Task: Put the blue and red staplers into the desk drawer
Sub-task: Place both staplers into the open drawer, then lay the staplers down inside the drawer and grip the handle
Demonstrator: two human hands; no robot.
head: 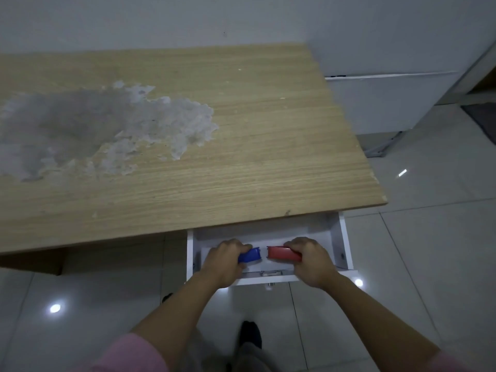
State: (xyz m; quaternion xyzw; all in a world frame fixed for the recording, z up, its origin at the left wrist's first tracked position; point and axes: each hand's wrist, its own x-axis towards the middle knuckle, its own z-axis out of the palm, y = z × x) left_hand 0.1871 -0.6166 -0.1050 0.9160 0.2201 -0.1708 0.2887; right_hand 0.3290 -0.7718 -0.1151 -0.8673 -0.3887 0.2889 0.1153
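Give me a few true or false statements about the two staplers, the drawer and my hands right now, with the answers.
1. The left hand holds the blue stapler. True.
2. The red stapler lies on the desk top. False: the right hand holds it over the open drawer.
3. The drawer is shut. False: it is pulled out.
4. Both staplers are over the drawer. True.
5. The blue stapler is right of the red one. False: it is left.
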